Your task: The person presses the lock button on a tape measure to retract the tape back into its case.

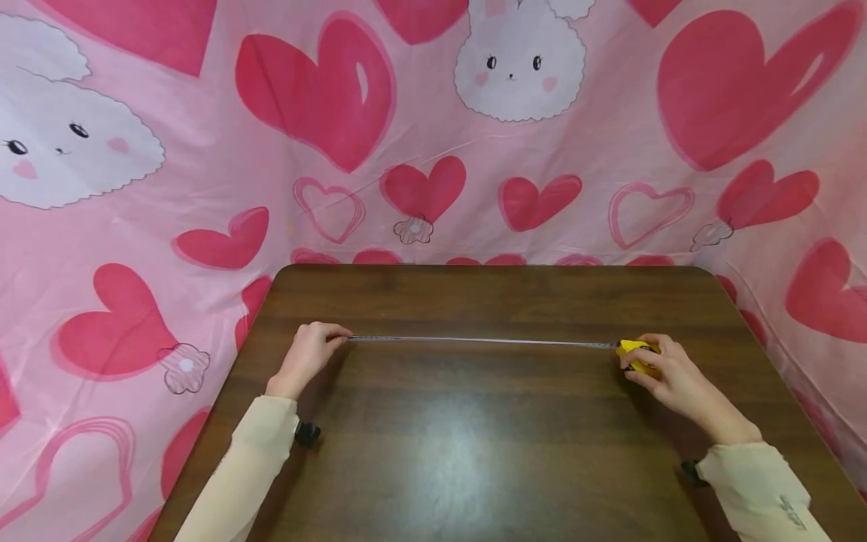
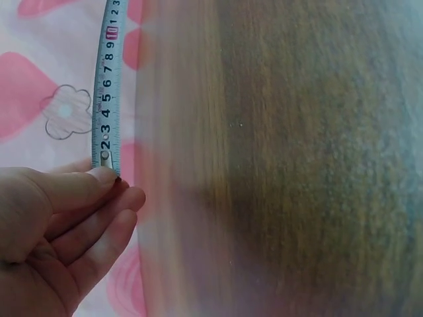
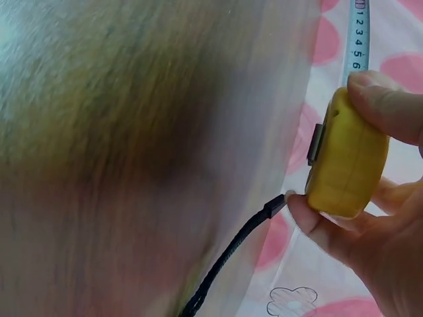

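A tape measure with a yellow case (image 3: 350, 162) is held in my right hand (image 1: 670, 376), thumb on one side and fingers on the other. Its pale blade (image 1: 484, 341) runs straight across above the table to my left hand (image 1: 311, 354). In the left wrist view, the thumb and fingertips of that hand pinch the blade's end, covering its tip. Black numbers show along the blade (image 2: 107, 86), with a red-boxed 10 near the top. From the case hangs a black wrist strap (image 3: 231, 247), seen in the right wrist view.
Below both hands lies a dark brown wooden table (image 1: 433, 421) with rounded far corners. Behind and beside it hangs a pink cloth (image 1: 433, 135) printed with hearts and rabbit faces. Each wrist wears a small black device (image 1: 308, 433) over a cream sleeve (image 1: 247, 459).
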`<state>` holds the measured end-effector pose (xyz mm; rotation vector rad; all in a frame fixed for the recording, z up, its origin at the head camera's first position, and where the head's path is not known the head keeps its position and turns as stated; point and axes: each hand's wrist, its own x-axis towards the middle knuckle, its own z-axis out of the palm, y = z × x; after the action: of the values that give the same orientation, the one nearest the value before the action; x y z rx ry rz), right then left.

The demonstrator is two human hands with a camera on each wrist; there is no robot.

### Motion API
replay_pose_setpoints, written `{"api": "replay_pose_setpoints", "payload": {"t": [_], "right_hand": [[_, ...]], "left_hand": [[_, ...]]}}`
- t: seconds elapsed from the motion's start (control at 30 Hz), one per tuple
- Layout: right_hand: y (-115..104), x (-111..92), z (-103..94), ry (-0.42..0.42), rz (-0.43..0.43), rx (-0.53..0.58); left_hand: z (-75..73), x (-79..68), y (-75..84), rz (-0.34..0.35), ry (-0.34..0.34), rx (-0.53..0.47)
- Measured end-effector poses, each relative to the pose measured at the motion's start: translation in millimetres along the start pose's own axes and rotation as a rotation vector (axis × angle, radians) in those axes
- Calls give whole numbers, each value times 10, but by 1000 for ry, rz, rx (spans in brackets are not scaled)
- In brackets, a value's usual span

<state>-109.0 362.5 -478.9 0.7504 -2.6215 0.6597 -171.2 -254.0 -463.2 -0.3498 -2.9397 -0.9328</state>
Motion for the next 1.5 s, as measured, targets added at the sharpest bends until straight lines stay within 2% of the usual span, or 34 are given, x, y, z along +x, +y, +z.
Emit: {"api": "replay_pose_setpoints", "payload": {"t": [0.13,0.3,0.47,0.7,1.03,1.5], "right_hand": [[-18,-9,-18,-21,27,25],[-43,9,-33,-50,97,37],[-61,40,-25,-61,125,30],[-160,69,-41,-135,216,27],[-258,138,-19,-141,224,44],[-348,225,34,-125,188,20]], "left_hand": [[-17,-19,-6,-16,-11,-3],[-17,-23,-3,13,-17,-23],[-11,-9,16,42,-31,-33],[-6,18,63,25,-47,-58],[44,49,134,44,-52,-71],[99,80,201,27,-75,-89]]}}
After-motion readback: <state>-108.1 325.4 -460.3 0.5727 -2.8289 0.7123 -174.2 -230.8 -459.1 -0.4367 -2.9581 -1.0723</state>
